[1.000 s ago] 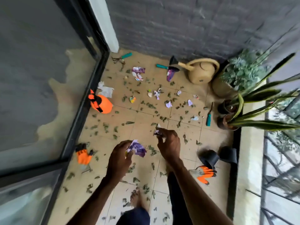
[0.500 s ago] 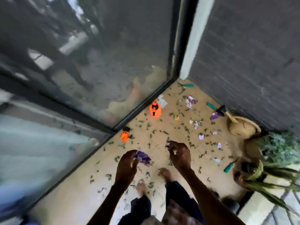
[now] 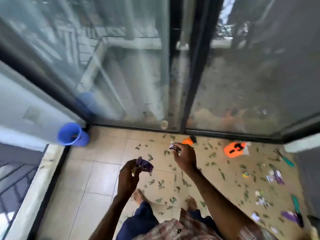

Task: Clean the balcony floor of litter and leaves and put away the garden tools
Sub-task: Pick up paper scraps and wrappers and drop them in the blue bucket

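At chest height over the floor (image 3: 102, 179), our left hand (image 3: 128, 179) pinches a crumpled purple wrapper (image 3: 144, 165) and our right hand (image 3: 186, 157) is curled round small paper scraps (image 3: 174, 148). Both loads are the same as a second ago. What changed is the view: it swung off the plant end to the glass door (image 3: 121, 66), and a blue bucket (image 3: 73, 135) now shows in the left corner, well apart from both hands. We read that as turning to dump the litter there. Leaves (image 3: 213, 155), more scraps, an orange sprayer (image 3: 234, 149) and teal-handled shears (image 3: 285, 159) lie on the floor to our right, so most of the job is left.
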